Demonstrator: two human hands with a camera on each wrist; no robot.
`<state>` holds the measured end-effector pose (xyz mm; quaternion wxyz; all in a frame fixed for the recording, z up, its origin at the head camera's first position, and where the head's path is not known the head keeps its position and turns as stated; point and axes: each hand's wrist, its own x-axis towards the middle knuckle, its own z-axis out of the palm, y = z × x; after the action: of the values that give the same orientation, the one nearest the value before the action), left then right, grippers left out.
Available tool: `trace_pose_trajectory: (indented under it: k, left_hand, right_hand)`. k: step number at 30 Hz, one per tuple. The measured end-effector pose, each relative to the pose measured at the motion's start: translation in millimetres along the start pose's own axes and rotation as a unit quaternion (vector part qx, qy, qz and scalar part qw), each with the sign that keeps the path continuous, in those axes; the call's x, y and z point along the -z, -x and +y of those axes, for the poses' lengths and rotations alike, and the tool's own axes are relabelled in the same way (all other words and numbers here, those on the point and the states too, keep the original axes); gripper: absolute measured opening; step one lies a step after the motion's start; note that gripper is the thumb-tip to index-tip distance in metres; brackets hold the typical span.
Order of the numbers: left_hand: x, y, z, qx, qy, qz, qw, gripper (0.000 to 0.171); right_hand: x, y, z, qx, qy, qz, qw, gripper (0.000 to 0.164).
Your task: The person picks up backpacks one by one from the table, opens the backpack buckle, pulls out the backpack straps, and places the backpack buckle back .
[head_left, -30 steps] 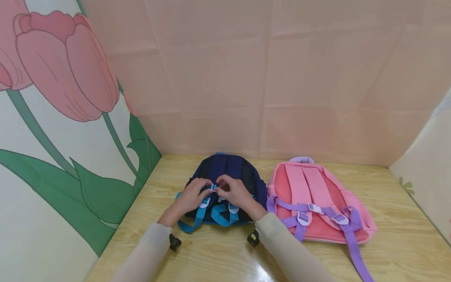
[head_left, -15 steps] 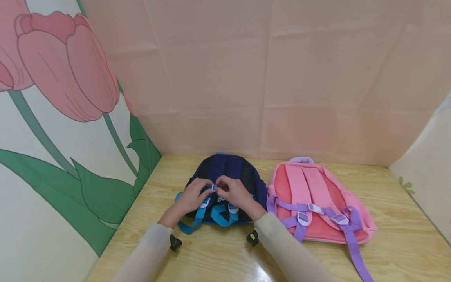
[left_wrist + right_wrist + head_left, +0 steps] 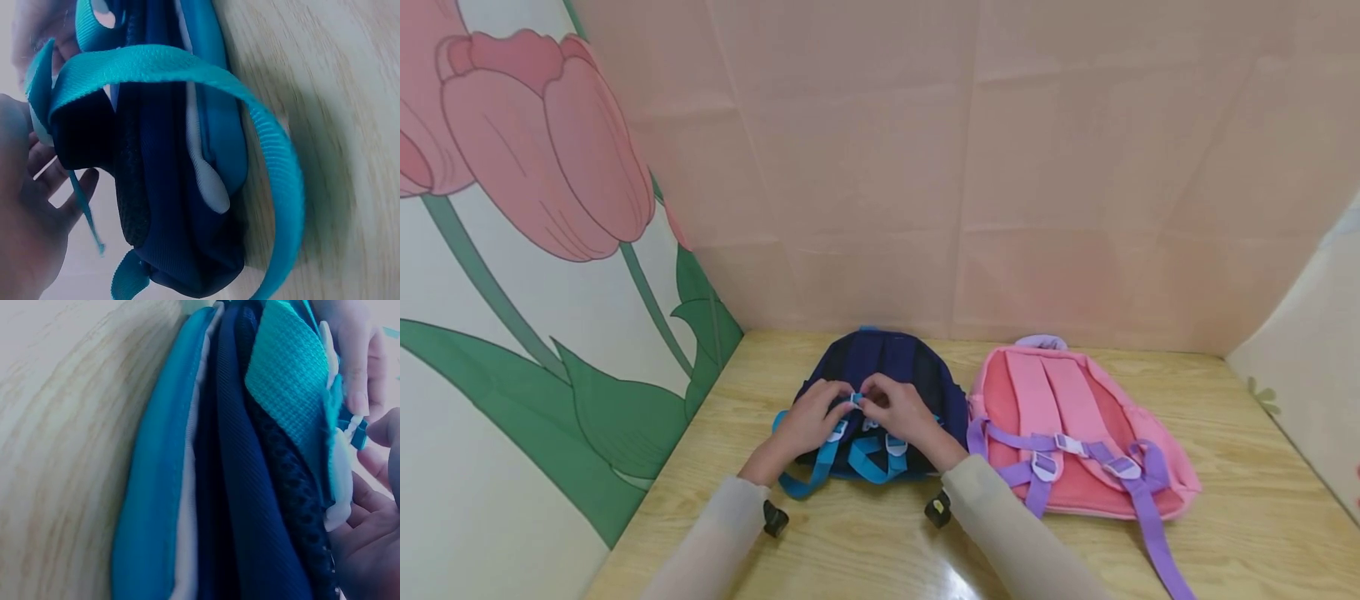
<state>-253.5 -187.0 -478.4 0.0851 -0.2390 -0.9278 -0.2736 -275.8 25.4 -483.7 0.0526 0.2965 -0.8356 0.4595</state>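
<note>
A navy backpack (image 3: 882, 357) lies on the table with its shoulder straps facing up. Over its middle, my left hand (image 3: 805, 419) and right hand (image 3: 904, 410) meet fingertip to fingertip. Between thumb and fingers, each pinches part of a short blue chest strap (image 3: 857, 398) with a small white buckle piece (image 3: 352, 427) on it. The fingers partly hide this piece, so how its parts fit cannot be told. Loose teal webbing (image 3: 278, 181) loops from the bag's lower corner onto the table. White strap adjusters (image 3: 896, 445) sit below the hands.
Close on the right lies a pink backpack (image 3: 1033, 392) with purple straps (image 3: 1153, 529), its white chest buckle (image 3: 1071, 444) joined. One purple strap end trails toward the front of the wooden table (image 3: 850, 550). A peach backdrop (image 3: 955, 208) stands behind, and a tulip-print wall (image 3: 542, 150) at left.
</note>
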Motion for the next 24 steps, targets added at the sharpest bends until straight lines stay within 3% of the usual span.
trace_pose_trajectory:
  k: [11, 24]
  left_hand:
    - [-1.0, -0.2, 0.2, -0.015, -0.003, 0.005, 0.9999, 0.024]
    - [-2.1, -0.5, 1.7, 0.006, 0.005, -0.004, 1.0, 0.026]
  right_hand:
    - [2.9, -2.4, -3.5, -0.003, 0.027, -0.026, 0.999, 0.009]
    - [0.6, -0.2, -1.1, -0.023, 0.01, 0.007, 1.0, 0.007]
